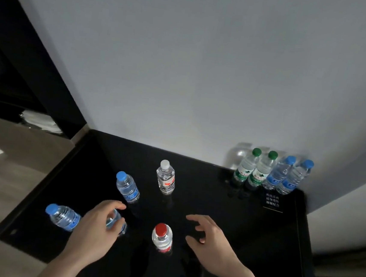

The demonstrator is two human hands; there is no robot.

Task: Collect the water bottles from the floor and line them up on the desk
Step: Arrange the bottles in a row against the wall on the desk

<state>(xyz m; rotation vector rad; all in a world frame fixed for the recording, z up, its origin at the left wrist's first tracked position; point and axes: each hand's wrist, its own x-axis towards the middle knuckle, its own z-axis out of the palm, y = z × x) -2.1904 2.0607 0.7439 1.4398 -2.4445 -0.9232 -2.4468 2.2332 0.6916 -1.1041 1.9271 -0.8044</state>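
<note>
Nine bottles (165,178) (apparently water-filled) on desk (206,185).

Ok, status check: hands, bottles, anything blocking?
Left hand grips a blue-capped bottle on the desk; right hand open, empty. Red-capped bottle upright between the hands. Four bottles lined up against the wall. Nothing blocking.

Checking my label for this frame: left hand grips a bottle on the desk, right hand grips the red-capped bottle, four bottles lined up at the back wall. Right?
One error. In the head view the right hand is open and holds nothing; it hovers beside the red-capped bottle, apart from it. The rest stands: the left hand grips a bottle on the desk, and four bottles stand along the back wall.
</note>
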